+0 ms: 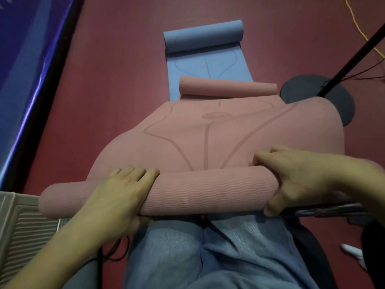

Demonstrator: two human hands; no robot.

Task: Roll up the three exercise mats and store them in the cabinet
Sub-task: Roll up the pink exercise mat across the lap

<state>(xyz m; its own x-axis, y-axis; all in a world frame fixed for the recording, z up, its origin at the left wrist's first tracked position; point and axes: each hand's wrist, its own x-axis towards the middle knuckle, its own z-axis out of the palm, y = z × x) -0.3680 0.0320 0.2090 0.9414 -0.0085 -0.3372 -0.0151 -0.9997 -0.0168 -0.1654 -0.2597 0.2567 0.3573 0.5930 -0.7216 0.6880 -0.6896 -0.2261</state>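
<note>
A pink exercise mat [208,138] lies on the red floor in front of my knees, its near end wound into a thick roll [200,192]. My left hand [123,190] grips the roll left of its middle, fingers curled over the top. My right hand [295,180] grips the roll's right end, thumb underneath. The mat's far end curls into a small pink roll [227,88]. Beyond it lies a blue mat [206,65], its far end rolled up [204,36]. No cabinet is in view.
A black round stand base [325,97] with a slanting pole [354,55] sits at the right, touching the pink mat's edge. Yellow and dark cables run at the far right. A blue wall pad [27,69] lines the left. A ribbed white panel [25,232] lies at the lower left.
</note>
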